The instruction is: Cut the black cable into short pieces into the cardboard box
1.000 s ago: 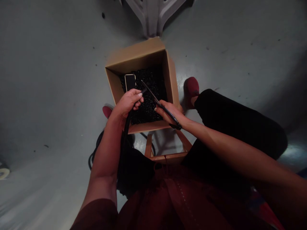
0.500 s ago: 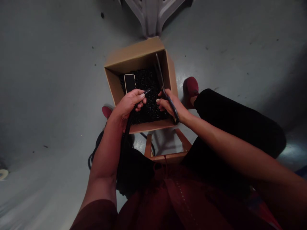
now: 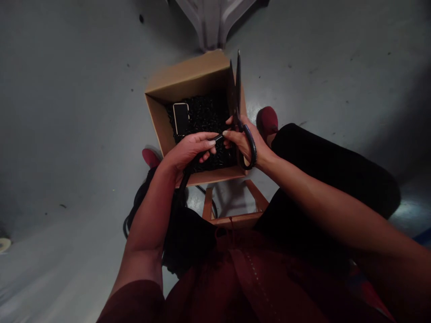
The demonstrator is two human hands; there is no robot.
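Note:
Above the cardboard box (image 3: 188,72), my left hand (image 3: 197,146) pinches a black ribbed tube (image 3: 218,138) near its end; its dark length trails back under my left wrist. My right hand (image 3: 245,139) carries a pair of black-handled scissors (image 3: 237,96), their blades pointing away from me and slightly parted. Its thumb and fingertips meet the tube's end beside my left fingertips. Below, many small black pieces (image 3: 205,110) cover the bottom of the box. On them lies a phone-like dark rectangle with a pale rim (image 3: 181,117).
A grey plastic leg structure (image 3: 212,27) stands just behind the box. Wooden stool legs (image 3: 208,204) show between my knees, with a dark cable loop (image 3: 215,210) beside them. My red shoes flank the box. A pale roll (image 3: 5,244) sits at the far left.
My hands have come together, and the right fingertips now touch the tube's end. The scissors have swung more upright, pointing straight away from me. My left hand has shifted slightly right.

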